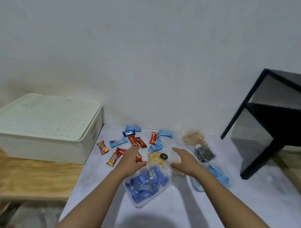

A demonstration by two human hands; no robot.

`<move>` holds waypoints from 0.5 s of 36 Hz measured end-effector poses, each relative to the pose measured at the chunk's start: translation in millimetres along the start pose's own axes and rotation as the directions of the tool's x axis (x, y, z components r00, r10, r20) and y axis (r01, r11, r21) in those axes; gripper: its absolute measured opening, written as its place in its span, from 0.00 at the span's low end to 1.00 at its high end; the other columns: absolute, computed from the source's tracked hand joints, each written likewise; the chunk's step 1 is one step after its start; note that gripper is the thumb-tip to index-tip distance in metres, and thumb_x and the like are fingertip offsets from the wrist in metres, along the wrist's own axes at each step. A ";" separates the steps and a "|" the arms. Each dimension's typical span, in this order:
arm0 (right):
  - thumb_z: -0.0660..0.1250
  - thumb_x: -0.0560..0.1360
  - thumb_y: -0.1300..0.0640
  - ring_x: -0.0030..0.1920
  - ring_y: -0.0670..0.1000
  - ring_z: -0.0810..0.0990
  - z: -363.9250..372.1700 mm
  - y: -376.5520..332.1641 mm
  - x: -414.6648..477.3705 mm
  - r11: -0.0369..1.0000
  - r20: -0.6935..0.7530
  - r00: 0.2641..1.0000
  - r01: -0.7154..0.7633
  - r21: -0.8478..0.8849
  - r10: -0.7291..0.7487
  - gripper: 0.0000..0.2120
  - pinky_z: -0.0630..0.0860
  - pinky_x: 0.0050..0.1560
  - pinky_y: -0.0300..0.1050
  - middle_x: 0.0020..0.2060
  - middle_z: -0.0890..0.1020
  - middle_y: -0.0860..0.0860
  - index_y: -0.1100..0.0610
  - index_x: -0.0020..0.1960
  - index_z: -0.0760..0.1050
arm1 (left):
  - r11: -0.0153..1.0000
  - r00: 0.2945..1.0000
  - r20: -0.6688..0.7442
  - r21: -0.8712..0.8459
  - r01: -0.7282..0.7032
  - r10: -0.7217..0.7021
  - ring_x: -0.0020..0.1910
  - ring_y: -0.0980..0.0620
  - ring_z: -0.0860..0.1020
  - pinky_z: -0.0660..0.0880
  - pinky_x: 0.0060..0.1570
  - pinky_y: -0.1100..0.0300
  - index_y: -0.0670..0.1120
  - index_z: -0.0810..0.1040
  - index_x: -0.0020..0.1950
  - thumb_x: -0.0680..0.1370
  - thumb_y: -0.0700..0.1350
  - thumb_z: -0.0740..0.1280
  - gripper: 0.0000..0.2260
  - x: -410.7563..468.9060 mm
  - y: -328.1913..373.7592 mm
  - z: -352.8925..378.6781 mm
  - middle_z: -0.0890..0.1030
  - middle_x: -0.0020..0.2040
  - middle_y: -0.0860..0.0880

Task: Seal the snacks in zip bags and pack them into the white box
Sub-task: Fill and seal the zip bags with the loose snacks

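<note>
Head view, contents of a pale grey tabletop (pixel 210 214) set against a white wall. Left hand (pixel 131 158): fingers spread and loose, holding nothing, hovering over loose red snack bars (pixel 135 141) near the middle of the surface. Right hand (pixel 185 161): likewise open and empty, palm down, above a clear zip bag of pale round snacks (pixel 177 173). Between the forearms, toward the near edge: one clear zip bag packed with dark blue wrapped candies (pixel 146 184), lying flat; whether its seal is closed cannot be told. Toward the far edge: scattered light blue wrapped bars (pixel 164 133) mixed with more red ones, and one dark blue packet (pixel 128 133). Left of the hands: two red-and-yellow wrapped bars (pixel 102 147). Centre: a clear bag of beige biscuits with a dark round piece (pixel 156 159). Right side: a clear bag of tan snacks (pixel 193 136), a clear bag of dark snacks (pixel 203 153), a clear bag of light blue packets (pixel 218 174). Off the left edge, on a wooden bench (pixel 27 177): the white rectangular plastic box (pixel 43 125), its perforated lid on. Far right corner: a black metal frame shelf (pixel 272 121).
</note>
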State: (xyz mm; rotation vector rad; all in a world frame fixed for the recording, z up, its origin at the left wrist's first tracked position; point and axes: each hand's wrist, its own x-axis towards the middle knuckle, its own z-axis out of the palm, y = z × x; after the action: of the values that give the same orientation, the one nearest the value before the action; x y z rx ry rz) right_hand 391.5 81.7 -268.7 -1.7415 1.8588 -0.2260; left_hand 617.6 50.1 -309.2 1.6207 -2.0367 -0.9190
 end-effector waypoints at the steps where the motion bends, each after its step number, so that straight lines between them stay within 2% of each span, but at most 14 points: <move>1: 0.69 0.73 0.53 0.72 0.53 0.62 -1.3 9.0 6.3 1.000 -0.007 1.000 -0.030 0.008 0.030 0.35 0.60 0.69 0.44 0.73 0.62 0.53 0.51 0.75 0.56 | 1.000 1.000 0.024 -0.003 -0.018 0.019 0.69 0.49 0.65 0.63 0.66 0.56 0.47 0.61 0.72 0.73 0.52 0.70 0.32 12.8 0.7 8.1 0.64 0.72 0.47; 5: 0.68 0.73 0.55 0.71 0.54 0.64 -1.4 38.0 36.5 0.988 -0.027 0.989 -0.145 0.056 0.147 0.34 0.62 0.67 0.44 0.72 0.63 0.55 0.53 0.74 0.57 | 0.999 0.986 0.161 -0.002 -0.032 0.032 0.71 0.48 0.62 0.61 0.70 0.54 0.47 0.60 0.73 0.74 0.51 0.69 0.31 65.4 8.8 34.2 0.62 0.73 0.47; 9: 0.68 0.73 0.56 0.70 0.55 0.66 7.2 59.3 69.3 0.972 -0.030 0.975 -0.219 0.079 0.222 0.32 0.63 0.65 0.42 0.71 0.65 0.57 0.56 0.73 0.58 | 0.999 0.961 0.278 -0.034 0.015 -0.005 0.66 0.49 0.68 0.67 0.63 0.56 0.51 0.60 0.72 0.72 0.52 0.68 0.30 115.9 9.1 60.3 0.66 0.70 0.48; 12: 0.67 0.74 0.57 0.66 0.56 0.70 18.6 68.7 92.9 0.953 -0.015 0.960 -0.275 0.124 0.279 0.31 0.69 0.57 0.42 0.69 0.66 0.57 0.58 0.73 0.59 | 1.000 0.937 0.349 -0.001 -0.018 0.017 0.67 0.49 0.68 0.67 0.65 0.55 0.48 0.61 0.72 0.74 0.50 0.67 0.29 149.4 11.2 76.9 0.66 0.70 0.46; 15: 0.67 0.72 0.55 0.66 0.57 0.69 31.5 75.2 112.2 0.940 0.002 0.946 -0.322 0.117 0.324 0.30 0.67 0.61 0.44 0.67 0.69 0.59 0.60 0.71 0.62 | 0.992 0.909 0.416 0.099 -0.080 0.032 0.71 0.48 0.63 0.62 0.71 0.52 0.46 0.60 0.73 0.75 0.49 0.66 0.28 176.1 13.5 93.5 0.64 0.73 0.46; 18: 0.68 0.71 0.52 0.64 0.60 0.69 42.2 84.3 126.3 0.941 -0.010 0.943 -0.332 0.062 0.333 0.27 0.66 0.62 0.47 0.62 0.71 0.60 0.61 0.66 0.66 | 0.984 0.870 0.492 0.150 -0.098 0.012 0.72 0.48 0.61 0.60 0.72 0.51 0.47 0.59 0.73 0.76 0.50 0.65 0.28 195.6 16.3 110.7 0.62 0.74 0.47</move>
State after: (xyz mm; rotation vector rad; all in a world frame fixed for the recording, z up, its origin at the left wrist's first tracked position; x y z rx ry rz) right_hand 342.7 -16.8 -381.6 -1.3619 2.1021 -0.1639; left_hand 482.3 -107.3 -397.1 1.5094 -2.5485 -1.2693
